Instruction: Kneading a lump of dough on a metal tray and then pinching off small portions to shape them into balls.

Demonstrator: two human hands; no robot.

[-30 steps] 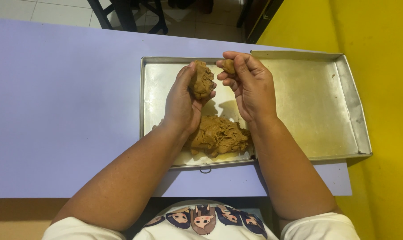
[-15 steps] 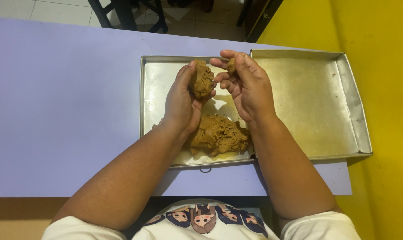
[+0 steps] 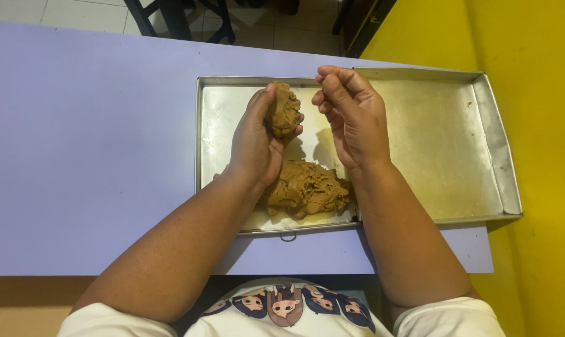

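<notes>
My left hand is raised over the left metal tray and grips a brown lump of dough between thumb and fingers. My right hand hovers just right of that lump, not touching it. Its fingertips are pinched shut on a small bit of dough that is mostly hidden inside the fingers. A larger mass of the same brown dough lies on the tray near its front edge, below both hands.
A second, wider metal tray adjoins on the right, greasy and bare. Both trays rest on a pale purple table. A yellow wall runs along the right. Dark chair legs stand on tiled floor beyond the table.
My right hand has pulled away from the lump to the right and closed its fingers over the pinched-off bit. The left hand has stayed in place with its lump.
</notes>
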